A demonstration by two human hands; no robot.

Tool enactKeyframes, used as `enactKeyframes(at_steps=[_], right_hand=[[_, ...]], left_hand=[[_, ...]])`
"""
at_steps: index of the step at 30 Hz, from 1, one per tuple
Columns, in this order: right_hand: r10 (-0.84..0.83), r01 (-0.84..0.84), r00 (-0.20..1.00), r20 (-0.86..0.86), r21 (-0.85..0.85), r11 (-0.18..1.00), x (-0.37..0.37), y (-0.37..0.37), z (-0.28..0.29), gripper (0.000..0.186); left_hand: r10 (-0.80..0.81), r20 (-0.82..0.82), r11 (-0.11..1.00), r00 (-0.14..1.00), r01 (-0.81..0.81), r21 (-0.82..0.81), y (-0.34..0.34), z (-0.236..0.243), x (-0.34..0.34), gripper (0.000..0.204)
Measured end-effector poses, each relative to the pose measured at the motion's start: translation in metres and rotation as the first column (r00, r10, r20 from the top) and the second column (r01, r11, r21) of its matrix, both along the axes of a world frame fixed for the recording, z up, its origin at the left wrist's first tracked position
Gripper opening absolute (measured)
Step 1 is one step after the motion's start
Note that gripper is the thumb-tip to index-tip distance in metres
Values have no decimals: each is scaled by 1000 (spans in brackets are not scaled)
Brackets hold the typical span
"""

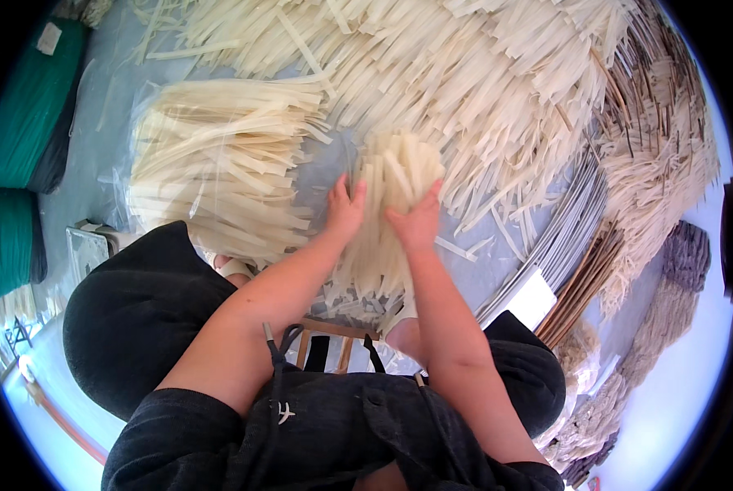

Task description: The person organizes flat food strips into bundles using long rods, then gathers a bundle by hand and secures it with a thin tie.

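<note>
A bundle of flat, pale cream strips (383,237), which look like dried wide noodles, is upright between my two hands, just in front of my knees. My left hand (346,211) presses on its left side with the fingers pointing away from me. Against the right side rests my right hand (416,217), its thumb toward the middle of the bundle. Both hands hold the bundle from the sides. To the left, a clear plastic bag (134,192) encloses a large stack of similar strips (227,155).
Beyond my hands, a broad heap of loose strips (465,90) covers the floor. On the right lie grey rods (567,217), brown sticks (579,286) and a white sheet (530,299). Green wrapped bundles (31,98) stand at the far left. A wooden stool (342,330) shows beneath me.
</note>
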State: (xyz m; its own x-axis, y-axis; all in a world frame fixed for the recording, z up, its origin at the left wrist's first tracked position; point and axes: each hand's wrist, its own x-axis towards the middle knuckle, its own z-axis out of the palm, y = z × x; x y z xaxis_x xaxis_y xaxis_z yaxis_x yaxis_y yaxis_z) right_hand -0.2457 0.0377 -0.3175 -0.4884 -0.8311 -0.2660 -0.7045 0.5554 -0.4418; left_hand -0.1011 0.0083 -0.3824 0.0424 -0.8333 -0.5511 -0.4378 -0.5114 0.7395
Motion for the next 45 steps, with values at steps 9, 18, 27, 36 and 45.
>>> enactKeyframes(at_steps=[9,18,27,36,45], right_hand=[[-144,189,956,255,-160,969,-23,4,-16,125],[-244,252,928,282,8,968,-22,-1,-17,95],[-283,469,595,753,-39,882,-54,21,24,71],[-277,488,610,742,-77,869,-56,42,51,77],[-331,428,715,616,-12,904,-26,20,53,75]], left_hand=[[-205,73,979,976,203,35,-3,10,3,97],[-247,24,959,969,241,151,-7,15,6,88],[-225,-27,951,974,226,212,-16,-6,16,81],[-48,205,927,978,120,-356,-9,55,-1,61],[-558,158,649,815,547,-529,-8,99,-24,64]])
